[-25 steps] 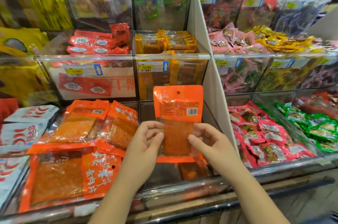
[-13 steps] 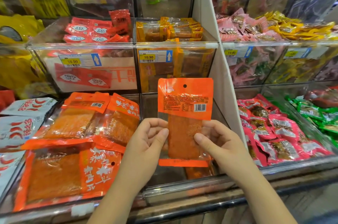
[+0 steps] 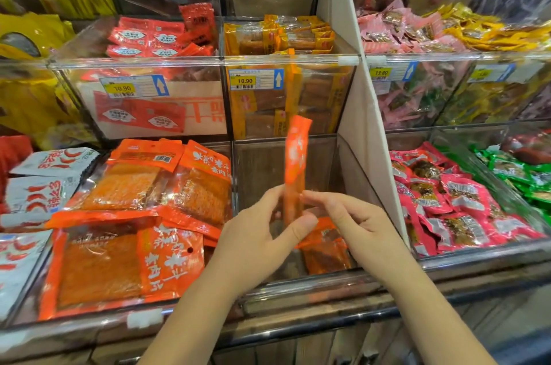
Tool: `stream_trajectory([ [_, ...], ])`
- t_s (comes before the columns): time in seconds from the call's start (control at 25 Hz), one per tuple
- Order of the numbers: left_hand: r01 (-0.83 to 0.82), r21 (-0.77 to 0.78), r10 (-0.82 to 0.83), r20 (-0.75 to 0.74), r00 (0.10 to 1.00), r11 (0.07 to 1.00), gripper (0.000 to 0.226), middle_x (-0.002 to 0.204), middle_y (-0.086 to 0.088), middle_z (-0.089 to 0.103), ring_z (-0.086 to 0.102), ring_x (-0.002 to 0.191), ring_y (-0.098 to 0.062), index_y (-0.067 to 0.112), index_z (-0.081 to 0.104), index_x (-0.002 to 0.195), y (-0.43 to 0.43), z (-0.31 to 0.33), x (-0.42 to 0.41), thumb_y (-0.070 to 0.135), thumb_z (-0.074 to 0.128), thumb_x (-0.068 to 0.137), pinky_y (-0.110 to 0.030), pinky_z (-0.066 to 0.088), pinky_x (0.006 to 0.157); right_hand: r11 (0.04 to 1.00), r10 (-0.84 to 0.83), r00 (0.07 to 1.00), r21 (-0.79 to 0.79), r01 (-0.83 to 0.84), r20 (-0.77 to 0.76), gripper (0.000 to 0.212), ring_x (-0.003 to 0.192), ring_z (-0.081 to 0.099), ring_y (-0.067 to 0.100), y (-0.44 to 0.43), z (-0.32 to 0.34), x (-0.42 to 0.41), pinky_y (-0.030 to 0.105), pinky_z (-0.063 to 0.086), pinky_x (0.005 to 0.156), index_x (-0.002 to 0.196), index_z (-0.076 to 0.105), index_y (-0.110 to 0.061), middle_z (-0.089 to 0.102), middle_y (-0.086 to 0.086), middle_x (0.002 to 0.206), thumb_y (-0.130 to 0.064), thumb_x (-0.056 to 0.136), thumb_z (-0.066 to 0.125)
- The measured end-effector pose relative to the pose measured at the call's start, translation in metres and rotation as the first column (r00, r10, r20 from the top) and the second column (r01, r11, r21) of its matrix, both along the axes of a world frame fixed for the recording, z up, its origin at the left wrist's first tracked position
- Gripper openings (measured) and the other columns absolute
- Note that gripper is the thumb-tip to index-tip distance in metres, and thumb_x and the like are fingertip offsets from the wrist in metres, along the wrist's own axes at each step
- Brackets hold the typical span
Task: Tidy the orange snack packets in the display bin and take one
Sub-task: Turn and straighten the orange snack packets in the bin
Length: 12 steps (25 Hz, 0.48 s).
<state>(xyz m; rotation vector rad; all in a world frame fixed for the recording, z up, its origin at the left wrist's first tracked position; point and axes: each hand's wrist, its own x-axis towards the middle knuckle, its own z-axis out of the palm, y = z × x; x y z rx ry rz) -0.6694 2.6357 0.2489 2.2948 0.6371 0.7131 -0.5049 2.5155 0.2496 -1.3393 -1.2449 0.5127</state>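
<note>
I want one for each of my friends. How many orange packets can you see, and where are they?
Held up in the left hand: 1 orange packet
In the middle bin, under the hands: 1 lying packet
In the left bin: 3 overlapping packets
Total: 5 in sight; more may be hidden underneath.

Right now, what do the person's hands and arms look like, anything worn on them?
The left hand and right hand are bare: no gloves, rings, watch or bands show. No sleeves either, as far up both forearms as the picture reaches.
</note>
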Motion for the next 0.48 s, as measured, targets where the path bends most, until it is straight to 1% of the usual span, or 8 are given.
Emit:
stream_trajectory([
  [0.08, 0.020, -0.097, -0.008, 0.120, 0.993, 0.995, 0.040, 0.118, 0.026, 0.068, 0.063, 0.110, 0.004, 0.050, 0.049, 0.135, 0.0020, 0.0009, -0.0012, 0.062, 0.049, 0.097, -0.035, 0.055, 0.096, 0.995, -0.089, 0.996, 0.044, 0.088, 0.013, 0.031, 0.107, 0.070, 0.011, 0.0034, -0.0039, 0.0012, 0.032, 0.061, 0.085, 0.124, 0.071, -0.027, 0.076, -0.008, 0.111, -0.034, 0.096, 0.058],
  [0.12, 0.036, -0.146, -0.006, 0.199, 0.980, 0.989, 0.034, 0.120, 0.023, 0.068, 0.064, 0.112, 0.003, 0.047, 0.052, 0.134, 0.0033, 0.0017, -0.0018, 0.053, 0.051, 0.101, -0.034, 0.055, 0.097, 0.985, -0.162, 0.987, 0.072, 0.160, 0.022, 0.033, 0.105, 0.070, 0.012, 0.0053, -0.0064, 0.0023, 0.033, 0.059, 0.088, 0.124, 0.069, -0.028, 0.074, -0.008, 0.109, -0.035, 0.093, 0.063],
  [0.16, 0.064, -0.208, -0.004, 0.281, 0.960, 0.976, 0.031, 0.121, 0.022, 0.068, 0.064, 0.113, 0.002, 0.042, 0.055, 0.132, 0.0041, 0.0035, -0.0029, 0.044, 0.054, 0.101, -0.029, 0.055, 0.096, 0.974, -0.209, 0.978, 0.090, 0.208, 0.002, 0.037, 0.103, 0.068, 0.012, 0.0064, -0.0075, 0.0032, 0.032, 0.057, 0.090, 0.125, 0.067, -0.030, 0.072, -0.009, 0.107, -0.037, 0.089, 0.068],
  [0.2, 0.110, -0.286, 0.000, 0.359, 0.933, 0.952, 0.031, 0.121, 0.021, 0.069, 0.065, 0.113, 0.001, 0.038, 0.058, 0.129, 0.0036, 0.0061, -0.0035, 0.038, 0.057, 0.098, -0.024, 0.055, 0.093, 0.972, -0.214, 0.976, 0.089, 0.216, -0.033, 0.042, 0.101, 0.068, 0.012, 0.0071, -0.0080, 0.0043, 0.032, 0.057, 0.090, 0.126, 0.065, -0.031, 0.070, -0.009, 0.107, -0.038, 0.085, 0.071],
  [0.24, 0.150, -0.345, 0.001, 0.400, 0.916, 0.926, 0.031, 0.120, 0.019, 0.070, 0.066, 0.113, -0.002, 0.035, 0.059, 0.126, 0.0034, 0.0082, -0.0044, 0.034, 0.060, 0.095, -0.022, 0.055, 0.091, 0.981, -0.176, 0.982, 0.070, 0.181, -0.066, 0.044, 0.099, 0.068, 0.012, 0.0074, -0.0079, 0.0047, 0.031, 0.057, 0.089, 0.126, 0.064, -0.031, 0.070, -0.009, 0.106, -0.038, 0.083, 0.072],
  [0.32, 0.179, -0.369, -0.013, 0.411, 0.911, 0.912, 0.032, 0.120, 0.012, 0.072, 0.068, 0.114, -0.009, 0.032, 0.061, 0.123, 0.0035, 0.0082, -0.0048, 0.033, 0.064, 0.091, -0.030, 0.057, 0.090, 0.997, -0.063, 0.994, 0.026, 0.066, -0.090, 0.038, 0.089, 0.068, 0.014, 0.0067, -0.0071, 0.0031, 0.028, 0.058, 0.079, 0.121, 0.068, -0.029, 0.070, -0.005, 0.095, -0.033, 0.084, 0.073],
  [0.4, 0.180, -0.367, -0.018, 0.403, 0.915, 0.913, 0.032, 0.116, 0.007, 0.074, 0.070, 0.110, -0.012, 0.029, 0.061, 0.121, 0.0025, 0.0061, -0.0045, 0.035, 0.065, 0.089, -0.035, 0.058, 0.089, 0.999, -0.024, 0.996, 0.023, 0.026, -0.087, 0.027, 0.075, 0.065, 0.015, 0.0056, -0.0052, 0.0002, 0.023, 0.054, 0.068, 0.111, 0.072, -0.021, 0.066, 0.009, 0.082, -0.029, 0.086, 0.071],
  [0.48, 0.180, -0.397, 0.014, 0.439, 0.899, 0.900, 0.028, 0.107, 0.008, 0.076, 0.072, 0.102, -0.010, 0.026, 0.061, 0.118, 0.0008, 0.0065, -0.0041, 0.033, 0.061, 0.091, -0.028, 0.059, 0.082, 0.998, -0.044, 0.995, 0.043, 0.048, -0.088, 0.022, 0.070, 0.065, 0.016, 0.0051, -0.0055, -0.0004, 0.022, 0.053, 0.065, 0.106, 0.073, -0.018, 0.067, 0.015, 0.081, -0.029, 0.087, 0.069],
])
